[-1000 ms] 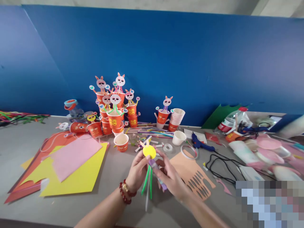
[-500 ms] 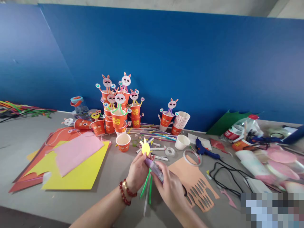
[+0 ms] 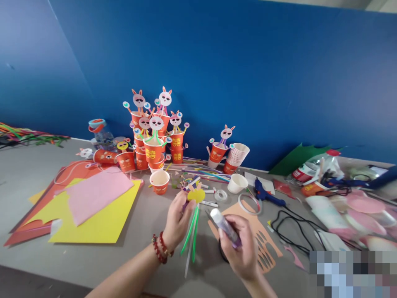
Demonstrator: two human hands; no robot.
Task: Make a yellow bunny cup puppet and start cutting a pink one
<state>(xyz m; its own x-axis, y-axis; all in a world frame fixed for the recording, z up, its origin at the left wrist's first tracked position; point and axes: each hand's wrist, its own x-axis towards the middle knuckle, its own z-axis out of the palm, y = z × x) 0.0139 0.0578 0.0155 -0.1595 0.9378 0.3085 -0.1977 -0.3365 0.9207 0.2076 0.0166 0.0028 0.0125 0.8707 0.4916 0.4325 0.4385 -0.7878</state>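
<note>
My left hand [image 3: 179, 215] pinches a yellow paper cutout [image 3: 196, 195] with ears on top, above the table. Part of something purple, maybe a cap, shows between its fingers. In my right hand [image 3: 243, 240] is a purple glue stick [image 3: 228, 230], its white end pointing up and left, apart from the cutout. Green and white strips [image 3: 194, 231] lie on the table between the hands. Beneath the right hand are a black loop and a dark pointed tip, mostly hidden. An orange paper sheet [image 3: 266, 236] with cut-out slots lies beside that hand.
Orange paper cups with rabbit figures [image 3: 154, 145] stand stacked at the back. Coloured paper sheets [image 3: 93, 227] lie to the left. A white cup [image 3: 237, 183], tape roll [image 3: 221, 195], blue glue gun [image 3: 268, 196] and black cord [image 3: 290, 231] are on the right.
My right hand has drawn the glue stick right, away from my left hand, and its white end now shows. The cutout has tilted, its ears turned slightly.
</note>
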